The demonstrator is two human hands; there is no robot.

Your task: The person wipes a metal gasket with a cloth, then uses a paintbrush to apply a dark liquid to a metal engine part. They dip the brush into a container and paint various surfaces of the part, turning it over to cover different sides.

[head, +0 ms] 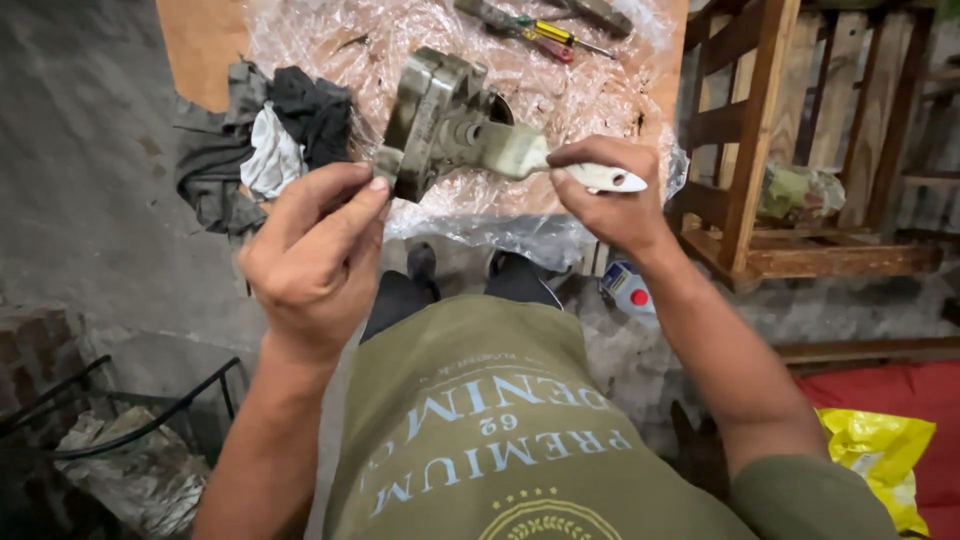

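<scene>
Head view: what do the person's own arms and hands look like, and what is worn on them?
Both the left hand and right hand are bare: no gloves, rings or watch visible. The forearms are uncovered. An olive-green short sleeve shows at the right upper arm, matching the olive T-shirt with pale printed lettering.

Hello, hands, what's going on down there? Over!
Left hand grips metal part. Right hand holds paintbrush, bristles on part. Rags and screwdrivers behind, not blocking.

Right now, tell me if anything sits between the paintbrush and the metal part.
Nothing visible does. The right hand holds the paintbrush with its bristles already against the metal part, which the left hand pinches at its lower edge.
</scene>
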